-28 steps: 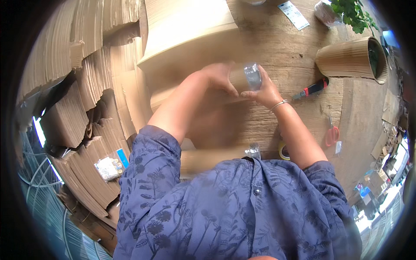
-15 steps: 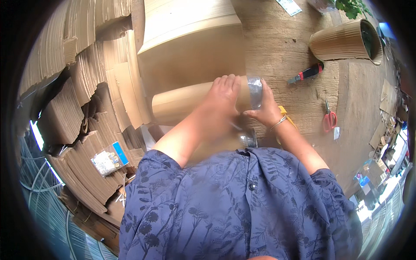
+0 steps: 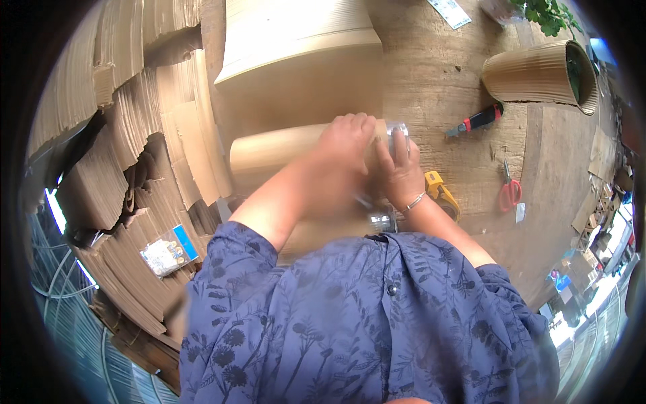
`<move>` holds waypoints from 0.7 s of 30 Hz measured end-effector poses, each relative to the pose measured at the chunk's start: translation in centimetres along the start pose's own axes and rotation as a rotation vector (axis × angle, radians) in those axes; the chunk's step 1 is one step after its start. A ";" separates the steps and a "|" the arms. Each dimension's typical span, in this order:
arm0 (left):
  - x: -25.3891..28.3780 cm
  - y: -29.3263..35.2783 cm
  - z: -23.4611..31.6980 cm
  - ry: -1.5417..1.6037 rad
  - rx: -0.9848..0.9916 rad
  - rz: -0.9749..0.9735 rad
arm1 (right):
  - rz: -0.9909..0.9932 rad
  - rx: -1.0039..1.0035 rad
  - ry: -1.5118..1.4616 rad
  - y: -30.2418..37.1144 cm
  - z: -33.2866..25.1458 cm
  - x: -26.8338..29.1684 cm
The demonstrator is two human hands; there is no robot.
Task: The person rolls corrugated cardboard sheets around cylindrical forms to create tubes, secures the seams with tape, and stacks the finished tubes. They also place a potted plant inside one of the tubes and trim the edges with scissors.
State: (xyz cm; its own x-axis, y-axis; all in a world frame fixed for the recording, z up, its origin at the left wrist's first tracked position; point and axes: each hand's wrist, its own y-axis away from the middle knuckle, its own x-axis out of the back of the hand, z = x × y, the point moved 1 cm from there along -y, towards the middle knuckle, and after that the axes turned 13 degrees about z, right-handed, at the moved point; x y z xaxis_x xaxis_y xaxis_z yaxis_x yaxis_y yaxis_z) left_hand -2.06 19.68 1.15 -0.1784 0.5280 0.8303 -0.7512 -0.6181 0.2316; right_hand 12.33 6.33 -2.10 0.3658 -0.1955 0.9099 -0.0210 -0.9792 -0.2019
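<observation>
Wooden table (image 3: 424, 91) — knife (image 3: 476, 121) | red scissors (image 3: 511, 194) | yellow tape dispenser (image 3: 441, 196) | corrugated sleeve (image 3: 528, 73) | white label (image 3: 449, 12)

From where I stand, the person wears a dusky blue-violet fabric shirt (image 3: 336, 310) printed all over with darker leafy stems and round, spiky flower heads (image 3: 234, 375). A straight button placket (image 3: 386, 330) runs down the front, with one small, round, dark, shiny button (image 3: 392, 291). Wide short sleeves (image 3: 245, 246) leave the forearms (image 3: 266, 209) bare. A slim silvery bracelet (image 3: 413, 203) circles the right wrist.
</observation>
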 end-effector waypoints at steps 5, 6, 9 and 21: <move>3.5 -5.0 -2.0 0.143 0.112 -0.368 | -0.372 -0.182 -0.042 -5.8 -0.2 2.7; 3.6 -5.8 -2.6 0.174 0.130 -0.404 | -0.426 -0.201 -0.033 -7.2 -0.2 3.2; 3.4 -7.1 -3.7 0.294 0.200 -0.528 | -0.546 -0.243 -0.022 -9.0 -0.2 4.2; -0.8 -2.4 -2.0 0.287 0.196 -0.357 | -0.740 -0.216 -0.028 -7.4 -0.1 5.0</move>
State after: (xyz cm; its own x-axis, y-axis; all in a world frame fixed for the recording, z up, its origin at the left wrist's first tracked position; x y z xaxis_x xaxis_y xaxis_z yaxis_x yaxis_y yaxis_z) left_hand -1.43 21.87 -1.11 -0.1203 0.8487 0.5150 -0.6685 -0.4528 0.5900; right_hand 14.18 12.61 3.96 0.3787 0.5127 0.7705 0.0584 -0.8441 0.5330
